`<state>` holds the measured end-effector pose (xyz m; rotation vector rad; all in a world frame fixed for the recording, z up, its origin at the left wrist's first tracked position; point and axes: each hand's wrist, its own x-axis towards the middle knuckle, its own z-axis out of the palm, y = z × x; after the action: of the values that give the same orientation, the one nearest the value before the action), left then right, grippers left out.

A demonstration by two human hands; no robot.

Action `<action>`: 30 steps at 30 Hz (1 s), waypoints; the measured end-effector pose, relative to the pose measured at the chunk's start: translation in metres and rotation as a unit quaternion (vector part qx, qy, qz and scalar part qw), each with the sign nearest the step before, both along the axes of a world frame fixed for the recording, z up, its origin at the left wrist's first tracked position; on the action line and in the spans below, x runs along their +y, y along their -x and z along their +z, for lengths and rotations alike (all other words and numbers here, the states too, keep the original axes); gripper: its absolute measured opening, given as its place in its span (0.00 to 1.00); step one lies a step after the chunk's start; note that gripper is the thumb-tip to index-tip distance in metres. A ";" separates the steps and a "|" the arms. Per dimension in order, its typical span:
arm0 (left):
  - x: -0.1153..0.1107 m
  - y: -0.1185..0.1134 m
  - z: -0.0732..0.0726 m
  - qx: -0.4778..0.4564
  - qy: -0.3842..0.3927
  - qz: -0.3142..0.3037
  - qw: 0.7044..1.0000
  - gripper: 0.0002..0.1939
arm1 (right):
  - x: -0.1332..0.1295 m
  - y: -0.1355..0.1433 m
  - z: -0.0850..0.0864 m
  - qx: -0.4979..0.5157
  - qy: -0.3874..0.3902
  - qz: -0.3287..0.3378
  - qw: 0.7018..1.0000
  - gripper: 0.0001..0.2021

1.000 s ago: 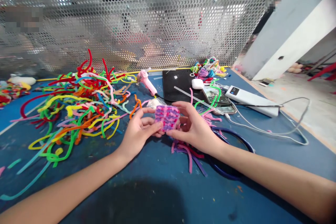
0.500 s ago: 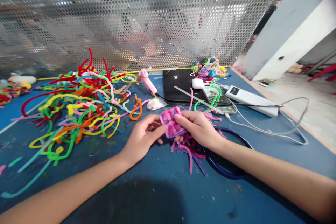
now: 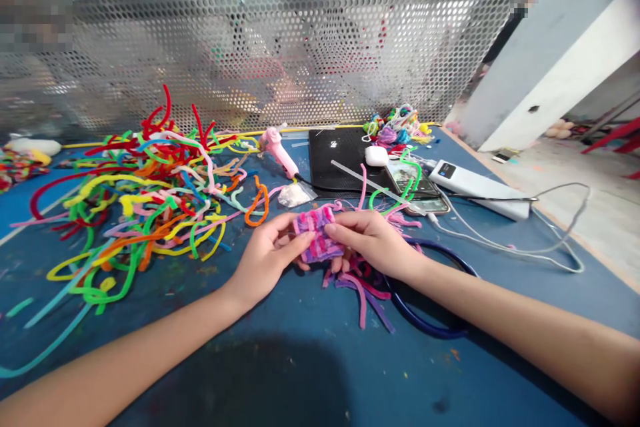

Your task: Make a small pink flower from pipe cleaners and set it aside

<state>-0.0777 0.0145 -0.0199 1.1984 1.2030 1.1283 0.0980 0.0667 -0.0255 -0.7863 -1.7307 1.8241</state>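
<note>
Pink and purple fuzz makes up the patch (image 3: 321,247) pinched between my two hands, raised just above the blue table (image 3: 280,330) near its middle. My left hand (image 3: 265,253) has its thumb laid over the near left part, fingers tucked behind; my right hand (image 3: 383,243) nips the other side, its thumb on the front face. Both grips are narrow, closed on the patch, and the thumbs nearly meet.

Judging by its face, the weave looks filled in: short bands cross one another from edge to edge, and I see no gap. Whether the back or the covered edges are finished, I cannot tell.

Beside my right hand lie loose pink and purple stems (image 3: 361,300), unworked, next to a dark blue ring (image 3: 425,330) partly hidden by my forearm. Beyond my hands are a small bag (image 3: 296,195) and a pink tool (image 3: 280,155), neither touched. To the left sits a big tangled heap (image 3: 165,180) of coloured stems, apparently unused.
</note>
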 end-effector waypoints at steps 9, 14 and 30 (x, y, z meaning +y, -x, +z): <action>-0.007 -0.003 -0.008 -0.110 -0.034 0.003 0.993 0.19 | -0.010 -0.005 -0.003 -0.081 -0.379 -0.200 0.900 0.11; -0.014 -0.013 -0.012 -0.271 0.016 -0.116 0.955 0.27 | -0.018 -0.005 -0.003 -0.079 -0.542 -0.195 0.813 0.15; -0.007 -0.001 -0.009 -0.210 0.158 -0.122 0.957 0.31 | -0.017 -0.010 -0.001 -0.038 -0.485 -0.143 0.862 0.08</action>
<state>-0.0770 0.0076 -0.0293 0.7853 0.8418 0.9053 0.1079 0.0497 -0.0263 -0.6089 -2.1010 0.5540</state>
